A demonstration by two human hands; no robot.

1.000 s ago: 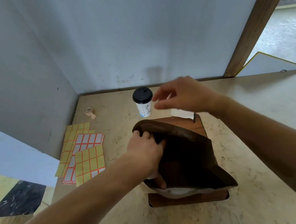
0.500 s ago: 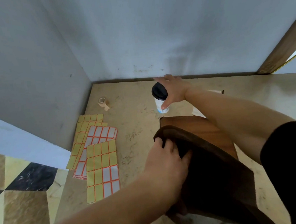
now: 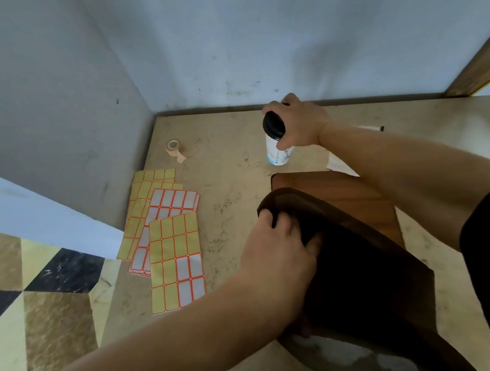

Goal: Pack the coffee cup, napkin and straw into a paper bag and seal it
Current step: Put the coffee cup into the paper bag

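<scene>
The white coffee cup with a black lid stands near the back of the counter, tilted slightly left. My right hand wraps around its top from the right. The brown paper bag stands open in front of it, on a wooden board. My left hand grips the bag's left rim, fingers inside the mouth. A white napkin peeks out behind my right forearm, which covers most of it. A thin dark straw end shows beyond the forearm.
Sheets of yellow and white stickers lie fanned out on the counter's left side. A small tape roll sits near the back left corner. Walls close the back and left. The counter's left edge drops to a tiled floor.
My right hand reached from above the bag to the cup and has closed around its lid and upper body. My view shifted right and closer. The left hand kept hold of the bag's rim.
</scene>
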